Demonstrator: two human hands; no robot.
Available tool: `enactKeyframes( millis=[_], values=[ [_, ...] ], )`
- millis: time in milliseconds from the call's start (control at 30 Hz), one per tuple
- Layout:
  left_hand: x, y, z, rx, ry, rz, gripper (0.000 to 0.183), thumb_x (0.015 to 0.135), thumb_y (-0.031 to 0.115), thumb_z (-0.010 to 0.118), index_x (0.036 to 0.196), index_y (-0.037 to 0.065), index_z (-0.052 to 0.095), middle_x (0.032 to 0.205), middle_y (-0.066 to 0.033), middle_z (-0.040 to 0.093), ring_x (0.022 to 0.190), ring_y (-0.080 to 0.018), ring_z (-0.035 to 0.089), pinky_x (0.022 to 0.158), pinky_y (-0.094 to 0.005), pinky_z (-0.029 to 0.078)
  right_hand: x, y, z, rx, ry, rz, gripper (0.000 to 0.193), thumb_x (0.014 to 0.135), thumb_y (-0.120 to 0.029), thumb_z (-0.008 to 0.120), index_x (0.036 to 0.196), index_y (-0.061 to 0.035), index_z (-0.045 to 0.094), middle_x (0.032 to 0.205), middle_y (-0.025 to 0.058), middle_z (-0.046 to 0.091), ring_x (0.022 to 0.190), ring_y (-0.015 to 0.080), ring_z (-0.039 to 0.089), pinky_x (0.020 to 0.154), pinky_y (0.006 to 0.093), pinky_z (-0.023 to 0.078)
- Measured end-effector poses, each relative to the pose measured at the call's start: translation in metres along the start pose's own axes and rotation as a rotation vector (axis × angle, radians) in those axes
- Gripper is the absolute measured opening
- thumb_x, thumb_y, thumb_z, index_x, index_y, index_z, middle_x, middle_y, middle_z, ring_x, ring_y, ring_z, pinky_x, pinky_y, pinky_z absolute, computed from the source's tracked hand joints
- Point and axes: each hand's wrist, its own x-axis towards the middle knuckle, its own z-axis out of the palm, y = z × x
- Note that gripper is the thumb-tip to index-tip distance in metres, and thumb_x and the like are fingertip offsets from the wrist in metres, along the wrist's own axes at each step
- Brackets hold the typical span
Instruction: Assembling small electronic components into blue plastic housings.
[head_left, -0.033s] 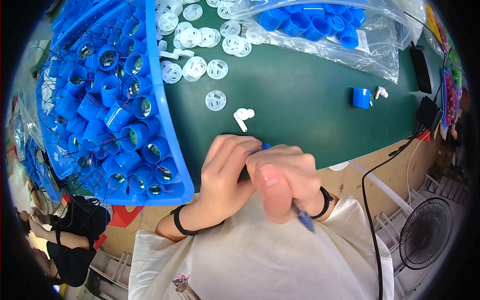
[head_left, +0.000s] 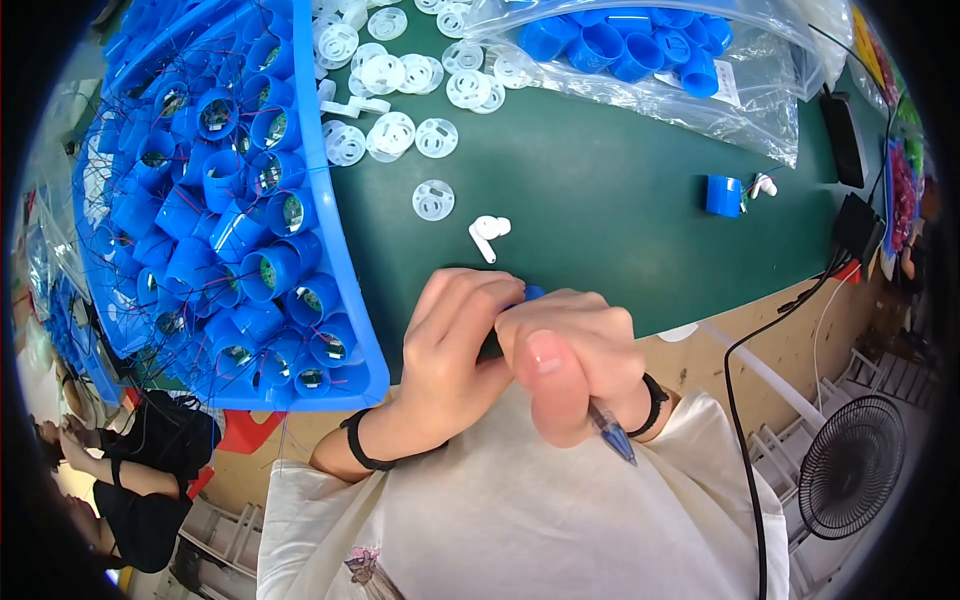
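My left hand point(head_left: 455, 335) has its fingers curled around a blue plastic piece point(head_left: 534, 292), which is mostly hidden between my two hands near the table's front edge. Pressed up against it is my right hand point(head_left: 575, 355), closed in a fist with the thumb on top. A pen point(head_left: 613, 437) with a clear and blue end sticks out below that fist, toward my body; its other end is hidden. Just beyond my hands lies a white earbud point(head_left: 487, 238), with a translucent white disc point(head_left: 434, 200) to its upper left.
On the left, a blue tray point(head_left: 345, 250) holds many wired blue cups point(head_left: 270, 270). More white discs point(head_left: 390, 135) lie at the back. A clear bag point(head_left: 760, 125) contains blue cups. At right sit a single blue cup point(head_left: 723, 195) and small white earbud point(head_left: 765, 184). A fan point(head_left: 852, 466) stands beyond.
The pen's exposed end has shifted slightly down and to the right along with my right hand. My left hand has hardly moved.
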Motion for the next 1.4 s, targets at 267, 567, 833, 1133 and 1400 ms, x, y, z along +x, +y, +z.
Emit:
enactKeyframes(
  millis=[267, 567, 833, 1133, 1400],
  values=[
    [-0.002, -0.001, 0.003, 0.015, 0.007, -0.007, 0.042, 0.056, -0.003, 0.075, 0.094, 0.001, 0.060, 0.094, -0.0107, 0.062, 0.085, -0.0311, 0.057, 0.073, -0.0378, 0.048, -0.022, 0.008, -0.012, 0.170, -0.047, -0.105, 0.039, 0.093, -0.005, 0.035, 0.055, -0.0064, 0.028, 0.050, 0.0060, 0.037, 0.039, 0.0193, 0.035, 0.035, 0.0305, 0.027],
    [-0.003, -0.001, 0.005, 0.022, 0.014, -0.005, 0.042, 0.056, -0.001, 0.078, 0.094, 0.001, 0.060, 0.095, -0.0101, 0.062, 0.086, -0.0304, 0.057, 0.073, -0.0382, 0.048, -0.022, -0.003, -0.024, 0.269, 0.094, 0.049, 0.045, 0.097, -0.014, 0.029, 0.053, -0.0079, 0.026, 0.043, 0.0028, 0.029, 0.035, 0.0149, 0.021, 0.034, 0.0299, 0.019],
    [-0.001, 0.000, 0.003, 0.029, 0.004, -0.001, 0.042, 0.057, -0.001, 0.078, 0.094, 0.001, 0.059, 0.095, -0.0110, 0.061, 0.086, -0.0312, 0.057, 0.074, -0.0387, 0.048, -0.015, 0.003, -0.022, 0.125, -0.044, 0.109, 0.020, 0.083, 0.005, 0.043, 0.063, 0.0045, 0.047, 0.055, 0.0096, 0.046, 0.043, 0.0212, 0.042, 0.040, 0.0298, 0.036],
    [-0.001, 0.003, -0.004, 0.032, -0.071, 0.054, 0.051, 0.060, -0.002, 0.076, 0.107, 0.001, 0.055, 0.099, -0.0125, 0.058, 0.088, -0.0310, 0.057, 0.077, -0.0381, 0.048, -0.022, -0.004, -0.025, 0.165, 0.009, 0.085, 0.031, 0.088, -0.003, 0.040, 0.058, 0.0003, 0.039, 0.050, 0.0073, 0.043, 0.037, 0.0174, 0.036, 0.036, 0.0302, 0.030],
    [0.012, 0.023, -0.041, -1.508, -0.377, -0.808, 0.046, 0.081, 0.017, 0.067, 0.118, 0.001, 0.043, 0.115, -0.0194, 0.054, 0.096, -0.0209, 0.056, 0.081, -0.0296, 0.046, -0.003, -0.056, -0.054, 0.350, 0.240, -0.286, 0.041, 0.094, -0.024, 0.055, 0.059, -0.0083, 0.041, 0.051, 0.0029, 0.044, 0.036, 0.0112, 0.035, 0.033, 0.0268, 0.027]
  ],
)
